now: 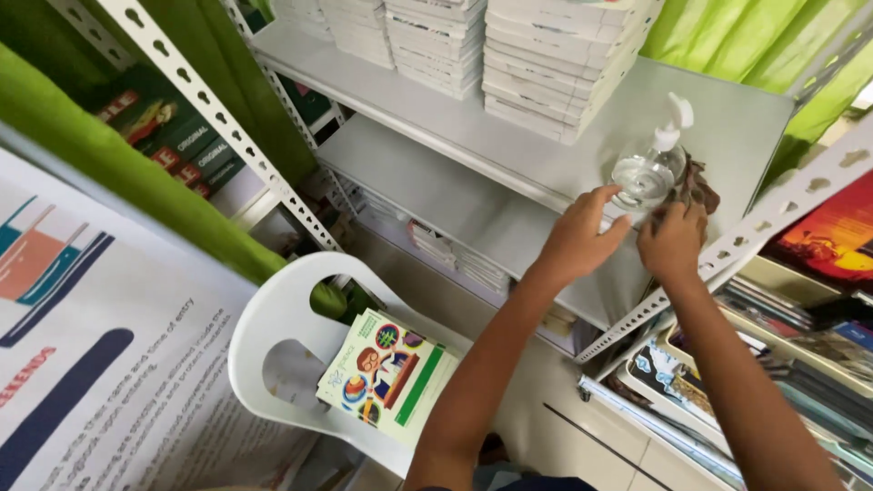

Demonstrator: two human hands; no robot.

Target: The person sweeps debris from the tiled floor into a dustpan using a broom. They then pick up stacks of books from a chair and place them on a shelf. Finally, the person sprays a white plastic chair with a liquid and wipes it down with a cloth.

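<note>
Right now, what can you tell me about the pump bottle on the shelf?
The pump bottle is clear plastic with a white pump head, the spout turned up and to the right. It looks nearly empty, though that is hard to judge. It stands upright near the front edge of the grey metal shelf, right of the stacked white books. The left hand touches its base; the right hand holds a brown cloth beside it.

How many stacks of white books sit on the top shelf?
3 in view: one stack right, behind the pump bottle that both hands reach for; one in the middle; one left. A further pile at the frame's top edge may be cut off.
</note>
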